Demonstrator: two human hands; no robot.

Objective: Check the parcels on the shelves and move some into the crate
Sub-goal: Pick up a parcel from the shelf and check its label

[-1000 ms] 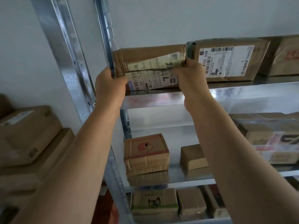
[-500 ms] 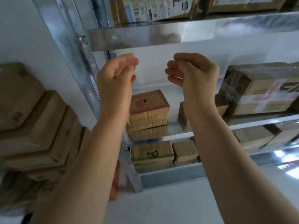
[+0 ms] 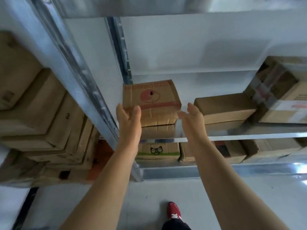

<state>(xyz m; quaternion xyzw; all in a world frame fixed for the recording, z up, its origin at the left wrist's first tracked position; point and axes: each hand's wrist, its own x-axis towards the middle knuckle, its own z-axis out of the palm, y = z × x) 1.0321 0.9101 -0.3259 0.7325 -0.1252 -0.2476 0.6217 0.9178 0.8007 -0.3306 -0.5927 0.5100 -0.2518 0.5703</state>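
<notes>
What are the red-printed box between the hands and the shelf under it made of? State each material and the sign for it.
Red-printed box: brown corrugated cardboard by the look, matte, with creased, dented front edges and a glossy tape strip. Shelf: apparently bare metal, likely galvanised steel; its silvery surface mirrors the box standing on it. Both open hands, left hand and right hand, flank the box.
</notes>
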